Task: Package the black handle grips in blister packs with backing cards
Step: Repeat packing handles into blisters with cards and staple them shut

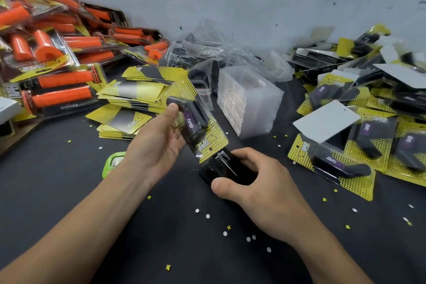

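At frame centre the left hand (pixel 159 136) pinches the pack (pixel 198 127), grip and card inside, thumb on its upper end. The right hand (pixel 249 180) is clamped round a black tool (pixel 221 168), seemingly a stapler, at the pack's lower edge. Keep the layers aligned and squeeze squarely.

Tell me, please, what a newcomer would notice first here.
In the centre, the left hand holds a blister pack with a black grip, its near end at a black tool gripped by the right hand. A pile of orange packs fills the upper left; finished black packs lie at right.
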A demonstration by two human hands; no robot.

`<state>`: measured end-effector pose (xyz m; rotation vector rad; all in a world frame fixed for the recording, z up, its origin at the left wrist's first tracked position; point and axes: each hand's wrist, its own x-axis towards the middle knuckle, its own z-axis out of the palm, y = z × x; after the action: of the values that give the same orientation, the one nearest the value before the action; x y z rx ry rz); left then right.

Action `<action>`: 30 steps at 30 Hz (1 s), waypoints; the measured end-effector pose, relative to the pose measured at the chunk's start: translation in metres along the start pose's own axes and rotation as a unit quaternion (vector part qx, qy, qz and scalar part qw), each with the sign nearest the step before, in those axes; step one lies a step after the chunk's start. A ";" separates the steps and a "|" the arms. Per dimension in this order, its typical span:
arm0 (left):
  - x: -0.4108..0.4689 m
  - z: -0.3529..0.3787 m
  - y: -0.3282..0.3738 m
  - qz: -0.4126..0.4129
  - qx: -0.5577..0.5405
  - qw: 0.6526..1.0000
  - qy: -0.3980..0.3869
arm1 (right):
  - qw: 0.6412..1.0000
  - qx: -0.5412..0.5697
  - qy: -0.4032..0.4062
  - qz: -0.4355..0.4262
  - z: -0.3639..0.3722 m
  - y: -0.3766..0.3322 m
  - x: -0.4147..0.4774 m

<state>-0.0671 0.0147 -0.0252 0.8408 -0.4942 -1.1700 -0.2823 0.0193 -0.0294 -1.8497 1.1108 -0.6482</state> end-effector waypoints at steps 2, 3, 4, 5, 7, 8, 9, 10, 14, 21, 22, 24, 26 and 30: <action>-0.002 0.002 -0.002 -0.001 0.002 1.000 -0.013 | 0.999 0.028 -0.012 -0.016 0.002 -0.002 0.000; -0.003 0.002 -0.002 -0.001 0.002 1.000 -0.020 | 0.999 0.035 -0.013 -0.023 0.003 -0.003 0.001; -0.004 0.001 -0.003 -0.002 0.006 1.000 -0.027 | 0.999 0.040 -0.010 -0.028 0.004 -0.003 0.001; -0.004 0.000 -0.004 -0.001 0.013 0.999 -0.033 | 0.999 0.042 -0.005 -0.030 0.005 -0.003 0.002; -0.004 0.000 -0.005 0.000 0.021 0.999 -0.047 | 0.998 0.047 0.008 -0.032 0.006 -0.002 0.002; -0.004 -0.001 -0.006 0.002 0.022 0.998 -0.053 | 0.998 0.048 0.013 -0.033 0.006 -0.001 0.003; -0.004 -0.001 -0.007 0.003 0.023 0.998 -0.059 | 0.998 0.050 0.017 -0.034 0.006 -0.001 0.003; -0.005 0.000 -0.008 0.005 0.024 0.998 -0.064 | 0.998 0.054 0.019 -0.034 0.007 -0.001 0.004; -0.006 0.003 -0.008 0.009 0.026 0.997 -0.068 | 0.996 0.073 0.023 -0.035 0.008 -0.001 0.005; -0.008 0.006 -0.009 0.009 0.008 0.998 -0.054 | 0.995 0.088 0.036 -0.029 0.010 -0.001 0.005; -0.008 0.005 -0.009 0.009 0.007 0.998 -0.055 | 0.995 0.092 0.038 -0.029 0.011 -0.001 0.005; -0.008 0.004 -0.009 0.008 0.004 0.998 -0.057 | 0.994 0.095 0.043 -0.029 0.012 -0.001 0.005; -0.007 0.004 -0.009 0.010 0.004 0.998 -0.055 | 0.993 0.103 0.045 -0.027 0.013 -0.001 0.005; -0.006 0.005 -0.009 0.012 0.006 0.999 -0.052 | 0.991 0.116 0.064 -0.029 0.016 -0.002 0.005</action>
<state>-0.0783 0.0172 -0.0289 0.7848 -0.5944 -1.1937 -0.2666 0.0215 -0.0356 -1.6633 1.0188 -0.9029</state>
